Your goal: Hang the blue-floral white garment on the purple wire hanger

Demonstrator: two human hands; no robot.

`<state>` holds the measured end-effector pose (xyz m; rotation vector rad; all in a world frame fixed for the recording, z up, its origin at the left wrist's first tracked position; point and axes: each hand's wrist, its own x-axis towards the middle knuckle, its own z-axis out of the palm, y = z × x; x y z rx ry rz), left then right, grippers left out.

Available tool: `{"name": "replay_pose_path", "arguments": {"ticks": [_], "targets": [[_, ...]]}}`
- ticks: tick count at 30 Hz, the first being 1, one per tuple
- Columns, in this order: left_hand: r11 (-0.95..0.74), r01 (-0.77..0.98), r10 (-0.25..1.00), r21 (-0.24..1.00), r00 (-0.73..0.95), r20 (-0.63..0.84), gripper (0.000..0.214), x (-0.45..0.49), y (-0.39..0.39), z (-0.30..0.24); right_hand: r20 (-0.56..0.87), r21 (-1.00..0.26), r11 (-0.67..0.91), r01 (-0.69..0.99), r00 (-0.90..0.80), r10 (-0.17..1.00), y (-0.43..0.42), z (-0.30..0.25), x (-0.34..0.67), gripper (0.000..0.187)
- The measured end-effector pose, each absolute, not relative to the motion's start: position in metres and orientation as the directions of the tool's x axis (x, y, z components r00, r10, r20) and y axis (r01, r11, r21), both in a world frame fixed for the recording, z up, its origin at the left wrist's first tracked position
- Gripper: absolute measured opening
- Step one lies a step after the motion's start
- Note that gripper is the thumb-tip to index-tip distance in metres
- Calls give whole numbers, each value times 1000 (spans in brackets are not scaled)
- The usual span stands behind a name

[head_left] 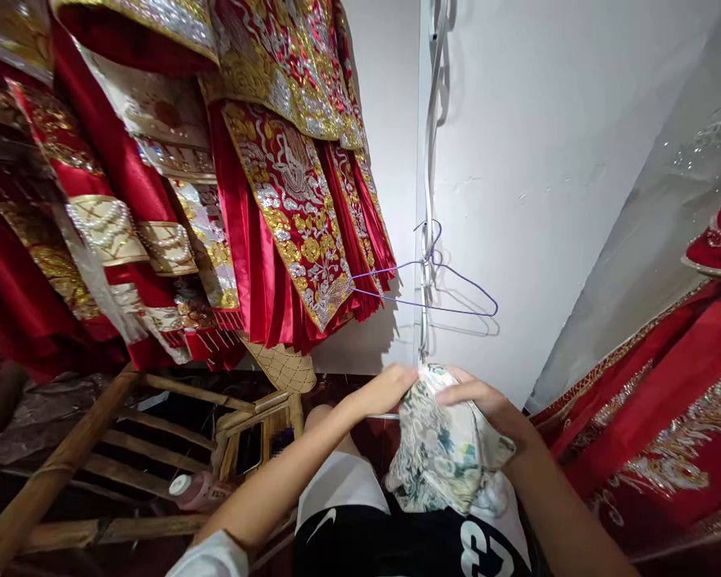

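A cream cloth garment [438, 445] with a green and blue floral pattern hangs bunched in front of my lap. My left hand [390, 389] is closed on its upper left edge, fingertips pressed together near the top. Opposite it, my right hand [477, 401] grips the upper right side, the thumb lying over the cloth. The fingers of both hands are partly hidden by fabric. Just above the garment, a white strap [428, 176] runs down the wall to about where my fingers are. A purple wire hanger [426, 280] hangs bare on that strap.
Red embroidered costumes [300, 200] hang on the left, with more red garments [666, 417] under clear plastic on the right. A bamboo chair [156, 449] stands low on the left, with a pink bottle [198, 490] and a phone [249, 449] near it.
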<state>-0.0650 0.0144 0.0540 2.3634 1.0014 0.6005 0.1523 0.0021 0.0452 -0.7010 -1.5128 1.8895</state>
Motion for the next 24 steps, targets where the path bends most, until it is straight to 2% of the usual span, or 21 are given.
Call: {"name": "replay_pose_path", "arguments": {"ticks": [2, 4, 6, 9, 11, 12, 13, 15, 18, 20, 22, 24], "targets": [[-627, 680, 761, 380, 640, 109, 76, -80, 11, 37, -84, -993, -117, -4, -674, 734, 5, 60, 163, 50], [-607, 787, 793, 111, 608, 28, 58, -96, 3, 30, -48, -986, 54, 161, -567, 823, 13, 71, 176, 40], [-551, 830, 835, -86, 548, -56, 42, -111, -4, 34, 117, -910, 262, 321, -406, 906, 24, 80, 186, 35], [-516, 838, 856, -177, 495, -149, 29, -122, -6, 56, 395, -743, 452, 493, -223, 891, 50, 91, 190, 48], [-494, 863, 867, -108, 479, -139, 37, -122, -5, 77, 520, -650, 494, 578, -136, 843, 74, 97, 184, 57], [-492, 870, 865, -19, 486, -123, 45, -119, -5, 86, 557, -621, 493, 609, -99, 824, 89, 98, 179, 59], [-494, 863, 858, 102, 503, -101, 49, -116, -7, 94, 572, -609, 483, 629, -73, 817, 104, 97, 174, 60], [-500, 773, 833, 391, 552, -24, 41, -107, -12, 104, 544, -626, 453, 634, -61, 837, 134, 87, 162, 62], [-457, 509, 841, 729, 515, 168, 31, -95, -22, 104, 469, -646, 441, 624, -132, 873, 163, 60, 153, 64], [-394, 337, 874, 855, 426, 235, 37, -94, -24, 100, 458, -641, 454, 620, -165, 873, 166, 42, 157, 61], [-299, 243, 903, 923, 385, 192, 45, -100, -20, 97, 466, -636, 467, 614, -176, 867, 160, 32, 172, 57], [-215, 345, 888, 914, 459, 36, 54, -112, -11, 95, 482, -622, 477, 621, -177, 858, 149, 31, 195, 52]]}}
